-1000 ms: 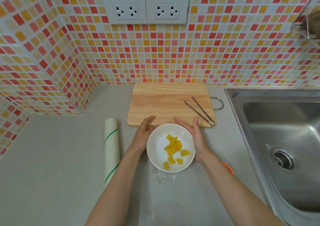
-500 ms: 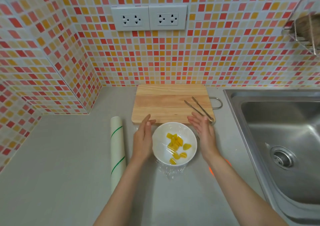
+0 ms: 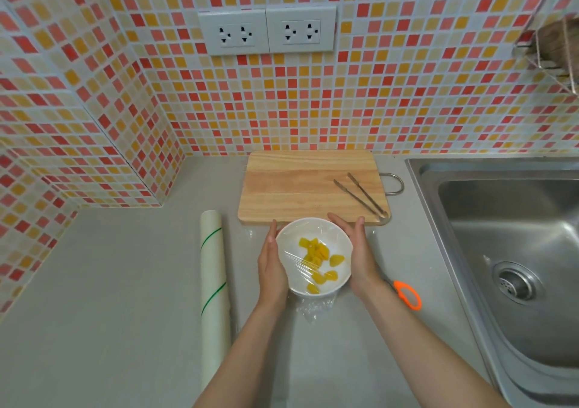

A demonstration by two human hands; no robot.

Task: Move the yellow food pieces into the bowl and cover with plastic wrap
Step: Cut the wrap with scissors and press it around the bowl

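A white bowl (image 3: 340, 244) stands on the grey counter just in front of the cutting board. Several yellow food pieces (image 3: 316, 255) lie inside it under a stretched sheet of clear plastic wrap (image 3: 313, 309), whose loose edge bunches on the counter at the bowl's near side. My left hand (image 3: 271, 265) lies flat against the bowl's left wall, fingers straight. My right hand (image 3: 360, 254) presses the right wall the same way. Both palms touch the wrap-covered sides.
A roll of plastic wrap (image 3: 213, 288) lies left of the bowl. The wooden cutting board (image 3: 297, 185) carries metal tongs (image 3: 362, 196). Orange-handled scissors (image 3: 407, 295) lie beside my right forearm. A steel sink (image 3: 513, 251) fills the right side. Tiled walls close the back and left.
My hands opened away from the bowl half a second ago and now press flat against its sides again. The view has tilted up a little.
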